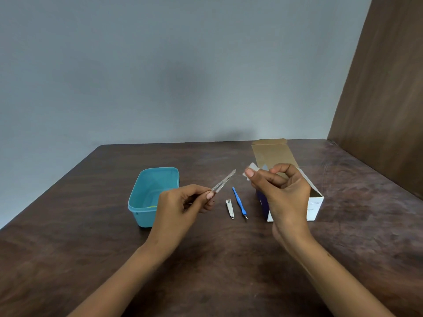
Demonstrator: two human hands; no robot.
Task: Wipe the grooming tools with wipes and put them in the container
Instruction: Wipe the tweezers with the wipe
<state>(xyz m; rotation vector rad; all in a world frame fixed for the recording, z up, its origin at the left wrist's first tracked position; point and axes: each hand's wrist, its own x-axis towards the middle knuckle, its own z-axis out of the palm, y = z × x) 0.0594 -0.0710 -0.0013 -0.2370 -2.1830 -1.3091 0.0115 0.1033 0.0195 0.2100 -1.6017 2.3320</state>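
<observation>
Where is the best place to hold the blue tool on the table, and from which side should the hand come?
Probably pinch the blue tool across the middle of its handle, coming from above. It lies flat, its metal tip toward the person. The nail clipper lies close on its left, so stay clear of it.

head-worn view, looking forward and down, close above both hands (single camera), table (pixel 206 259) beneath, wall beyond them
</observation>
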